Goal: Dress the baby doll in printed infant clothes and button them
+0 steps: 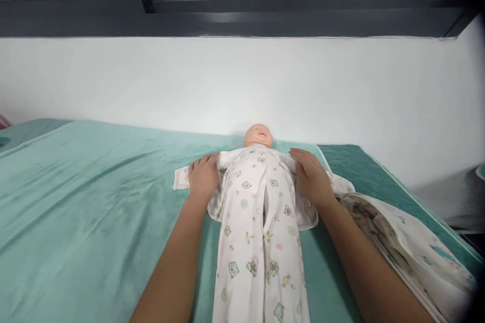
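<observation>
The doll (258, 135) lies face up on the bed cover (113, 202), centred between the person's two hands; neither is clearly nearer. Its long axis runs from the head, close by the white wall (242, 86), straight back twd the wearer, roughly in line w/ the view. The printed trousers (246, 212) lie lengthwise on top along that same axis, gathered waist up by the doll's neck, legs side by side twd the wearer w/ a narrow gap btwn them.

L hand (204, 174) rests palm down on the white sleeve at the doll's one side, fingers close tog. & pointing wallward; R hand (312, 174) does likewise opp., fingers slightly bent over the cloth. Can't tell if either pinches fabric, as thumbs & undersides are hidden. Sleeve ends stick out past both hands, & a rounded hem shows below each.

Materials: trousers look like thin, soft cotton, white w/ small green & pink animal prints; doll's head is smooth, rounded, prob. vinyl. Cover is plush, pale green, w/ shallow creases & a darker green part at R. A loosely folded white cloth (428, 252), thick & layered, lies just beside the R forearm.
</observation>
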Tool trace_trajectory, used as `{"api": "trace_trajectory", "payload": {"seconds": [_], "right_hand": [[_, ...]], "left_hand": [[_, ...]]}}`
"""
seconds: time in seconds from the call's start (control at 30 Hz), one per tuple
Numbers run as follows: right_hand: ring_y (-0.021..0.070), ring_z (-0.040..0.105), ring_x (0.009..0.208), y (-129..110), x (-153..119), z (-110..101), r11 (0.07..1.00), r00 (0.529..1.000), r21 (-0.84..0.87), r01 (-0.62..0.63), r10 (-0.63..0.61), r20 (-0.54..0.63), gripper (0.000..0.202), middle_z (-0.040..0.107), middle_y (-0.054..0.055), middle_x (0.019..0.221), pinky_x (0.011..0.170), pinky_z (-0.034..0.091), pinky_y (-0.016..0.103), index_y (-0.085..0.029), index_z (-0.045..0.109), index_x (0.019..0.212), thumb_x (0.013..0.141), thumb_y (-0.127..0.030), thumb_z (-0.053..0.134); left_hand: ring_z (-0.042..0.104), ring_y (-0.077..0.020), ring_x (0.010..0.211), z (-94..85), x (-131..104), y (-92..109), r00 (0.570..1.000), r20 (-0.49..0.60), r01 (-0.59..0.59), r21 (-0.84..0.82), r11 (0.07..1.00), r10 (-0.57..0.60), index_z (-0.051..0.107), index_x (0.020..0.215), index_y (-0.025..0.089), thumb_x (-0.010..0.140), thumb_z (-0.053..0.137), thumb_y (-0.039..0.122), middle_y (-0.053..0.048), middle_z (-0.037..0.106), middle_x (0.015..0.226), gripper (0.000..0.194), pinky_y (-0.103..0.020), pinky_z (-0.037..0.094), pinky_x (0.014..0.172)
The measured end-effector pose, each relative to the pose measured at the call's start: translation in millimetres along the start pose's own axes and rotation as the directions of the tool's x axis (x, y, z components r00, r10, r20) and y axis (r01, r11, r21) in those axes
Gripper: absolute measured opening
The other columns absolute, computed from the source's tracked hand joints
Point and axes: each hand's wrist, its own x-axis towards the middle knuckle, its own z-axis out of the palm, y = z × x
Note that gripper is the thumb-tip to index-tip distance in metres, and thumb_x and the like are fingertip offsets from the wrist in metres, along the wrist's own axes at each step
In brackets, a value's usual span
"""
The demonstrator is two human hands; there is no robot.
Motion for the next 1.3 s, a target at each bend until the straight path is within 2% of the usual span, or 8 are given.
{"api": "trace_trajectory", "payload": {"seconds": [0.17,0.43,0.6,0.7,0.83,0.93,1.07,1.3], "right_hand": [[0.0257,0.051,0.128,-1,0,8,0.990,0.973,-0.126,-0.068,0.094,0.210,0.044,0.059,0.010,0.136,0.114,0.027,0.052,-0.021,0.051,0.136,0.100,-0.030,0.028],[0.0259,0.062,0.112,22,12,7,0.928,0.910,0.014,-0.374,0.364,0.199,0.042,0.069,0.008,0.120,0.097,0.044,0.040,-0.023,0.064,0.121,0.096,-0.045,0.038],[0.0255,0.060,0.114,-27,22,-10,0.945,0.947,0.096,-0.313,0.304,0.099,0.038,0.067,0.007,0.124,0.099,0.043,0.041,-0.024,0.064,0.120,0.093,-0.042,0.045],[0.0236,0.060,0.115,-73,48,-13,0.956,0.959,0.180,-0.231,0.192,0.210,0.035,0.066,0.004,0.126,0.096,0.046,0.038,-0.027,0.063,0.120,0.095,-0.041,0.044],[0.0235,0.059,0.115,-125,96,16,0.991,0.787,0.094,0.095,-0.133,0.603,0.032,0.064,0.006,0.128,0.093,0.046,0.035,-0.025,0.061,0.120,0.095,-0.037,0.046],[0.0266,0.062,0.106,-148,121,52,0.945,0.614,-0.079,0.316,-0.141,0.776,0.031,0.064,0.012,0.123,0.079,0.049,0.035,-0.019,0.058,0.118,0.091,-0.032,0.050],[0.0301,0.064,0.102,-159,132,85,0.927,0.560,-0.128,0.352,-0.099,0.823,0.035,0.062,0.017,0.123,0.072,0.048,0.035,-0.016,0.055,0.119,0.086,-0.027,0.053],[0.0308,0.069,0.088,-154,132,97,0.938,0.475,-0.159,0.308,-0.007,0.880,0.056,0.071,0.014,0.102,0.066,0.049,0.036,-0.014,0.047,0.129,0.079,-0.036,0.062]], "left_hand": [[0.054,-0.0284,0.119,0.1,1,1,1.000,0.004,0.013,-0.013,1.000,-0.013,0.054,0.137,0.031,0.097,0.030,0.025,-0.005,0.062,0.133,0.047,-0.045,0.037,0.102],[0.054,-0.0280,0.121,1.0,8,-1,0.997,0.030,0.072,-0.092,0.993,-0.069,0.057,0.133,0.034,0.097,0.031,0.028,-0.003,0.064,0.132,0.045,-0.046,0.037,0.103],[0.054,-0.0264,0.122,-0.1,6,-3,0.997,0.028,0.074,-0.128,0.989,-0.071,0.058,0.133,0.034,0.097,0.033,0.029,-0.003,0.064,0.132,0.044,-0.044,0.035,0.105],[0.054,-0.0257,0.121,-1.0,5,-3,0.997,0.032,0.072,-0.132,0.989,-0.069,0.059,0.132,0.033,0.097,0.034,0.029,-0.004,0.064,0.131,0.044,-0.043,0.035,0.105],[0.054,-0.0266,0.121,-1.3,6,-3,0.997,0.025,0.071,-0.146,0.987,-0.068,0.058,0.132,0.033,0.097,0.034,0.029,-0.004,0.065,0.130,0.043,-0.045,0.035,0.105],[0.055,-0.0276,0.121,-0.5,7,-4,0.997,0.028,0.075,-0.143,0.987,-0.072,0.058,0.130,0.031,0.096,0.036,0.028,-0.004,0.066,0.129,0.041,-0.045,0.036,0.103],[0.056,-0.0268,0.118,1.3,9,-5,0.996,0.033,0.090,-0.115,0.989,-0.087,0.060,0.124,0.030,0.094,0.038,0.026,-0.004,0.068,0.123,0.037,-0.043,0.037,0.100],[0.055,-0.0283,0.118,2.6,9,-1,0.995,0.032,0.101,-0.110,0.989,-0.098,0.062,0.122,0.030,0.094,0.039,0.027,-0.005,0.068,0.123,0.036,-0.044,0.037,0.099]]}}
